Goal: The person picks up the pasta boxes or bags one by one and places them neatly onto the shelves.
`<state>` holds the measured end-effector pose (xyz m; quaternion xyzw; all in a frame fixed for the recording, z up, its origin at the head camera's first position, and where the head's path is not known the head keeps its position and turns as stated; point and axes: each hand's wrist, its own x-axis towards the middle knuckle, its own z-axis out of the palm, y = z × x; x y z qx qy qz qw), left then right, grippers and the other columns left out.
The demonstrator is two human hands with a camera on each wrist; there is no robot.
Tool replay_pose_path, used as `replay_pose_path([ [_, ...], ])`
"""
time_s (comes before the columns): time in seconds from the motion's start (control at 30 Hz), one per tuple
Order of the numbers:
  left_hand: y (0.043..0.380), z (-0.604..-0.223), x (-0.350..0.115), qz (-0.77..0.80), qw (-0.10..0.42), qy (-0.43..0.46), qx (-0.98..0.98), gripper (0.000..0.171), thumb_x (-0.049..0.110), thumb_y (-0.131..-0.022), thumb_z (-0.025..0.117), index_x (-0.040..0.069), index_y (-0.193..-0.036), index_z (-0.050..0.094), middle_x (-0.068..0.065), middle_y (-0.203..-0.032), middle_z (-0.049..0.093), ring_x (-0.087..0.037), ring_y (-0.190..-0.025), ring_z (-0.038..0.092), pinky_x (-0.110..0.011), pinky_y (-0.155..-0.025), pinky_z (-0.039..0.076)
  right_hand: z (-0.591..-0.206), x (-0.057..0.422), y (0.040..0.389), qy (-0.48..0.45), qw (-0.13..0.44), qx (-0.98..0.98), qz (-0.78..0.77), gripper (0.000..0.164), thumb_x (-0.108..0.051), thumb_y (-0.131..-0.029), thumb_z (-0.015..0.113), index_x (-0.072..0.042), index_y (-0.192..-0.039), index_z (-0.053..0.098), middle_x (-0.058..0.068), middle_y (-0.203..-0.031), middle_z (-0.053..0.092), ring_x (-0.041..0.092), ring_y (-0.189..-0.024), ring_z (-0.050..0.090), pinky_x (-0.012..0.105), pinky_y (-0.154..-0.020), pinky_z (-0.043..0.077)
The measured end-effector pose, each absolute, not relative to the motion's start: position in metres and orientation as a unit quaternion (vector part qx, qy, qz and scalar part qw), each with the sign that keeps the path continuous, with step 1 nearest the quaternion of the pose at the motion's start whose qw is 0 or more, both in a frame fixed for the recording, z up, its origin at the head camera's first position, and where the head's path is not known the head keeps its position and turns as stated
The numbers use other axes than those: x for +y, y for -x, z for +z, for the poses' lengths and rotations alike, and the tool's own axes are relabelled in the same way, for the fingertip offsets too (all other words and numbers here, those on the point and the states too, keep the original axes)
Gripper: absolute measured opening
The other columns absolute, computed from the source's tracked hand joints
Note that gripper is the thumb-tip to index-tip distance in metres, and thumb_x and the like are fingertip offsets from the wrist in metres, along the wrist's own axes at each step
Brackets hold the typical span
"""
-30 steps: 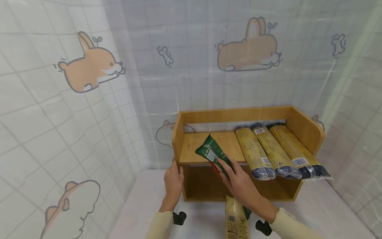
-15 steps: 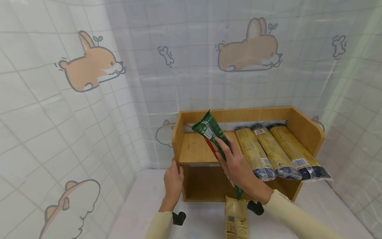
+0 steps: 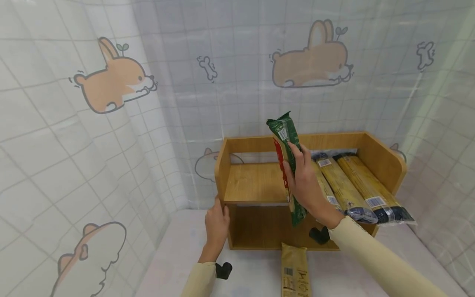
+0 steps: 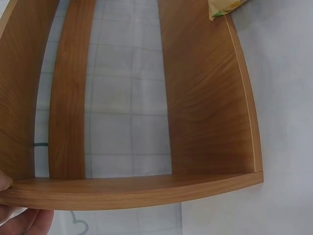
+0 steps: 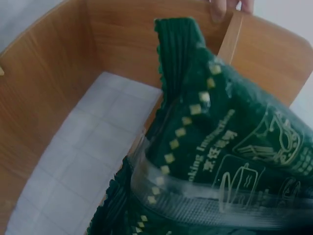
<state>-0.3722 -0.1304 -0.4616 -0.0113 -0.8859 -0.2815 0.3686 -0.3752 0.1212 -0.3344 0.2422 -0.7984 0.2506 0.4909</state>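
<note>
My right hand (image 3: 307, 183) grips a long green pasta packet (image 3: 285, 132) with a red strip, held nearly upright in front of the small wooden shelf (image 3: 252, 181). In the right wrist view the green packet (image 5: 205, 132) shows printed cooking instructions and a crimped end. My left hand (image 3: 217, 222) holds the shelf's left side panel. Its thumb (image 4: 4, 181) lies on one face of that panel and its fingertips (image 4: 36, 223) on the other, in the left wrist view.
Several yellow pasta packets with dark ends, such as the rightmost one (image 3: 360, 177), lie side by side on the shelf top's right half. Another yellow packet (image 3: 295, 272) lies on the white table (image 3: 256, 272) before the lower compartment (image 3: 259, 227). A patterned curtain (image 3: 245, 103) hangs behind.
My right hand has lifted the green packet up and to the right, turning it more upright. The left hand stays on the shelf's side panel.
</note>
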Motion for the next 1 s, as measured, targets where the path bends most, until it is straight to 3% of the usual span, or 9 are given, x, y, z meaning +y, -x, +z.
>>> replay_pose_path([
  [0.27,0.372,-0.462,-0.131,-0.277,0.376,0.019,-0.884,0.028,0.008,-0.082,0.059,-0.001,-0.108,0.053,-0.02,-0.072,0.066,-0.03,-0.061,0.064,-0.037,-0.051,0.047,-0.339,0.123,0.387,-0.212,0.475,-0.81,0.271,0.056,-0.018,-0.091,0.05,-0.016,-0.14,0.024,0.017,-0.132,0.035,0.018,-0.065,0.053,0.03,-0.054,0.048],
  [0.47,0.374,-0.463,-0.131,-0.277,0.382,0.024,-0.881,0.035,0.006,-0.081,0.06,0.0,-0.114,0.051,-0.02,-0.072,0.067,-0.028,-0.06,0.064,-0.036,-0.049,0.047,-0.347,0.122,0.395,-0.192,0.451,-0.831,0.264,0.055,-0.021,-0.092,0.049,-0.017,-0.14,0.024,0.019,-0.131,0.036,0.016,-0.054,0.049,0.029,-0.05,0.046],
  [0.7,0.374,-0.462,-0.13,-0.278,0.375,0.021,-0.884,0.033,0.007,-0.081,0.061,-0.001,-0.112,0.052,-0.02,-0.07,0.066,-0.029,-0.058,0.064,-0.037,-0.049,0.046,-0.351,0.125,0.402,-0.162,0.435,-0.839,0.283,0.053,-0.023,-0.092,0.047,-0.017,-0.14,0.025,0.022,-0.129,0.036,0.025,-0.066,0.055,0.039,-0.058,0.05],
  [1.0,0.374,-0.462,-0.131,-0.279,0.377,0.025,-0.883,0.031,0.006,-0.081,0.06,-0.001,-0.11,0.053,-0.02,-0.07,0.066,-0.028,-0.058,0.064,-0.036,-0.048,0.045,-0.356,0.127,0.406,-0.133,0.386,-0.86,0.304,0.051,-0.026,-0.093,0.046,-0.015,-0.139,0.027,0.021,-0.124,0.038,0.025,-0.07,0.052,0.038,-0.06,0.047],
])
